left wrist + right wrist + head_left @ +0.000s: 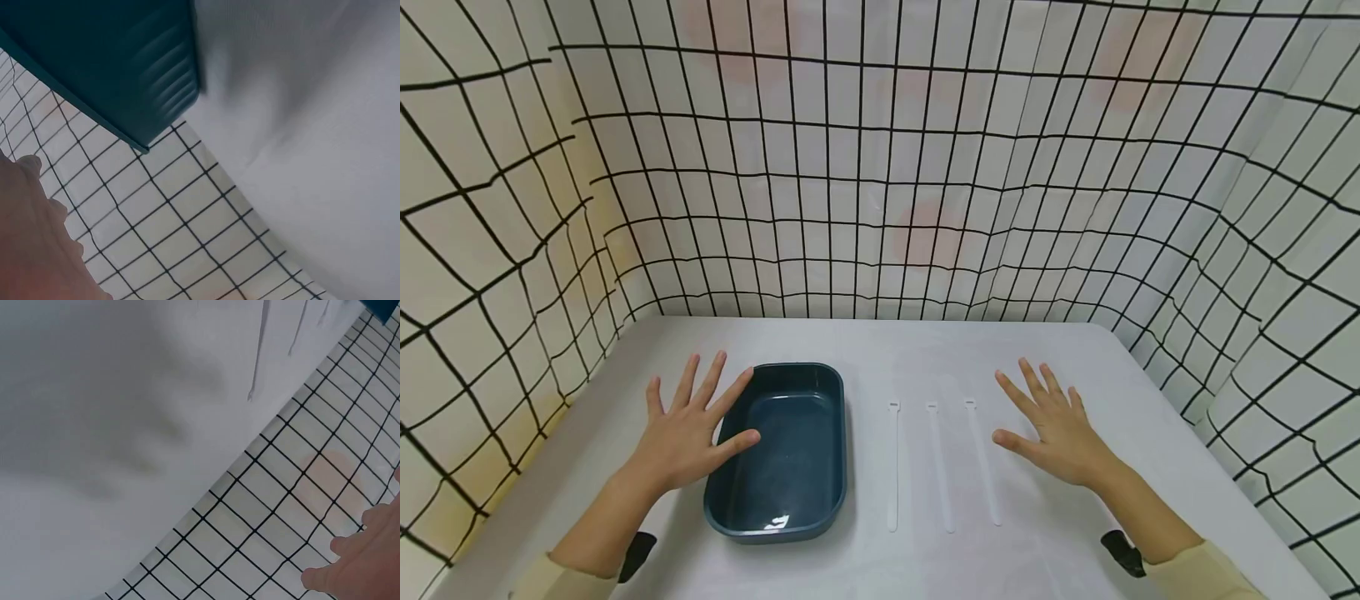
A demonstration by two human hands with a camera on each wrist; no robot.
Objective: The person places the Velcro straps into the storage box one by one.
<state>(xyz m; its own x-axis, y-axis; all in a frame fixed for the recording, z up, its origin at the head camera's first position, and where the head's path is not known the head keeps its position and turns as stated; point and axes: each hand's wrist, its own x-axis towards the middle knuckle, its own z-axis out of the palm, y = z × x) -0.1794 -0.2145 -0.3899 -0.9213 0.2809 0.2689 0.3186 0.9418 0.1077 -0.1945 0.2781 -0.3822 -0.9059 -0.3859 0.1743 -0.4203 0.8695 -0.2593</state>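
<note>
A dark teal rectangular dish (786, 450) stands on the white table, left of the middle. My left hand (688, 433) is spread wide at its left side, with thumb and forefinger overlapping the rim in the head view. In the left wrist view the ribbed side of the dish (156, 81) rises beside that hand (37, 237). Three thin white strips with small square heads, like cable ties, lie side by side: a left one (892, 467), a middle one (941, 471) and a right one (983, 467). Spread fingers of my right hand (1056, 433) hover right of them, holding nothing.
The white tabletop (865, 342) is bounded at the back and both sides by white walls with a black grid net (880, 183). A dark band (638, 557) shows at the left wrist and another (1123, 552) at the right one.
</note>
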